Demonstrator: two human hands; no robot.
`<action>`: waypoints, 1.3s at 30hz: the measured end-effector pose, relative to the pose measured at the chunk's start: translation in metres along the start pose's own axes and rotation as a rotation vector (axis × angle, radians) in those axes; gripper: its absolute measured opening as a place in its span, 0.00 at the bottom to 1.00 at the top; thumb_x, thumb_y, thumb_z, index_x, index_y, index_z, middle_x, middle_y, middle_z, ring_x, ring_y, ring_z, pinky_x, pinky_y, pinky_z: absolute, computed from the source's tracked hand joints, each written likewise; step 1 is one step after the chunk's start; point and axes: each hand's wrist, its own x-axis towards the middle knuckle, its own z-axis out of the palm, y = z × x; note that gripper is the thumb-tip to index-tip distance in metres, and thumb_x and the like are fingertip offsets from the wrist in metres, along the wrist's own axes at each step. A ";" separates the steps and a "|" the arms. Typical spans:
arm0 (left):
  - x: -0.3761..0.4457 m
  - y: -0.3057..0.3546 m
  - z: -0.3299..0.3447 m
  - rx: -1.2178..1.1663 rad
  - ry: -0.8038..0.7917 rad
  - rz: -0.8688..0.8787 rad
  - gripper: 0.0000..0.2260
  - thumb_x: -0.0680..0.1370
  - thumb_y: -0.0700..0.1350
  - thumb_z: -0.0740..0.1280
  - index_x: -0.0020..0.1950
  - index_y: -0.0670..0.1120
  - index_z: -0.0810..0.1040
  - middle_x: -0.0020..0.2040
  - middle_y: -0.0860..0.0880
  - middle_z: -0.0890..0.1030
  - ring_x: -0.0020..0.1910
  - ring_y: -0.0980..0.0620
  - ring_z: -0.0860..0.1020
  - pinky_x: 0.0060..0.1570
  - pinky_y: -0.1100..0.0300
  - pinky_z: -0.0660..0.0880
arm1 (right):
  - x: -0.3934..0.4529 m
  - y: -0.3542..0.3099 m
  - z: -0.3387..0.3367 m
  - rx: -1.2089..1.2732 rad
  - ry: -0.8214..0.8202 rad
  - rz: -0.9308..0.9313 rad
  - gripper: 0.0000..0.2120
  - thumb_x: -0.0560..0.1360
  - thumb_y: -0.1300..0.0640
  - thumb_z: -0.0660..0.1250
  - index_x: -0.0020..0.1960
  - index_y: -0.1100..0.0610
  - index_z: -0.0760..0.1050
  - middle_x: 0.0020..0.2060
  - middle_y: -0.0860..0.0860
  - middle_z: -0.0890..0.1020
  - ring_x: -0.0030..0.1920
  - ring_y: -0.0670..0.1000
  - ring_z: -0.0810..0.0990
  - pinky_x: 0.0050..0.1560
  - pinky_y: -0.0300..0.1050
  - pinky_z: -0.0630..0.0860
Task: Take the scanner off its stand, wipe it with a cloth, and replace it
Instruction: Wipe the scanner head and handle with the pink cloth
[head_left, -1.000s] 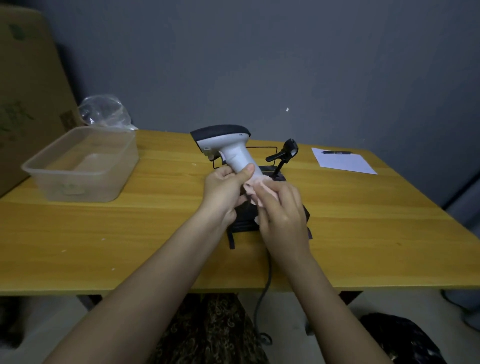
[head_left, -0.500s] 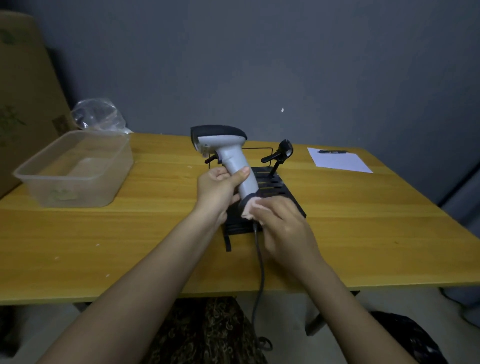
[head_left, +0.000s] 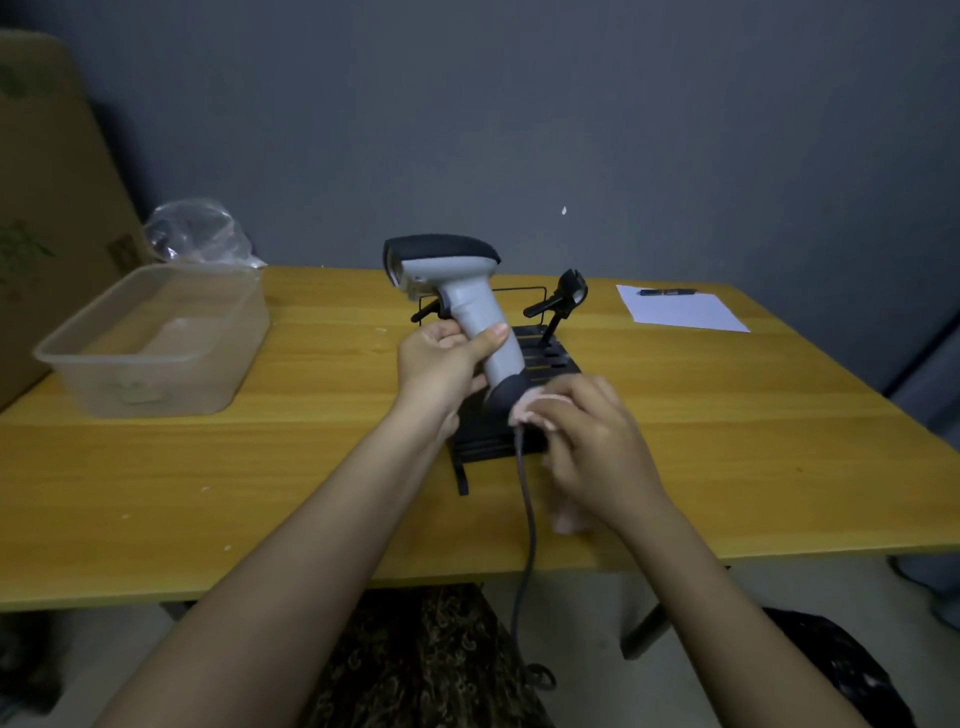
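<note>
Scanner (head_left: 470, 306) off stand (head_left: 519, 415), handle axis tilted, butt toward R hand (head_left: 597, 447) pinching cloth (head_left: 527, 408) w/ curled fingers; L hand (head_left: 441, 364) grips mid-handle.

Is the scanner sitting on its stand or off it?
Off it. The left hand holds the scanner up by its handle, above the black stand on the table.

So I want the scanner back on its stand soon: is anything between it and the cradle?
Nothing visible blocks it. The scanner is held upright in the left hand above the black stand, whose cradle arm sits bare behind it. The right hand holds the cloth at the handle's base, by the cable.
</note>
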 end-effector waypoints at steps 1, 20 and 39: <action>0.002 0.001 -0.002 0.000 0.003 -0.001 0.13 0.72 0.38 0.73 0.54 0.37 0.77 0.47 0.43 0.83 0.46 0.46 0.83 0.37 0.59 0.83 | -0.002 0.002 -0.005 0.000 0.039 0.044 0.11 0.68 0.73 0.66 0.46 0.61 0.80 0.45 0.58 0.80 0.47 0.57 0.74 0.44 0.51 0.74; 0.003 -0.006 0.004 0.115 0.042 0.052 0.08 0.70 0.41 0.76 0.42 0.44 0.76 0.37 0.47 0.83 0.30 0.53 0.82 0.29 0.60 0.79 | 0.015 -0.025 0.014 -0.237 -0.025 -0.163 0.10 0.69 0.70 0.67 0.49 0.62 0.79 0.46 0.59 0.80 0.48 0.57 0.72 0.41 0.49 0.74; 0.003 -0.017 -0.002 0.030 -0.094 -0.042 0.11 0.73 0.41 0.72 0.53 0.39 0.79 0.52 0.41 0.84 0.49 0.47 0.83 0.43 0.58 0.82 | 0.028 0.011 -0.026 0.391 0.037 0.230 0.10 0.76 0.65 0.64 0.46 0.55 0.82 0.46 0.53 0.78 0.50 0.41 0.75 0.51 0.31 0.69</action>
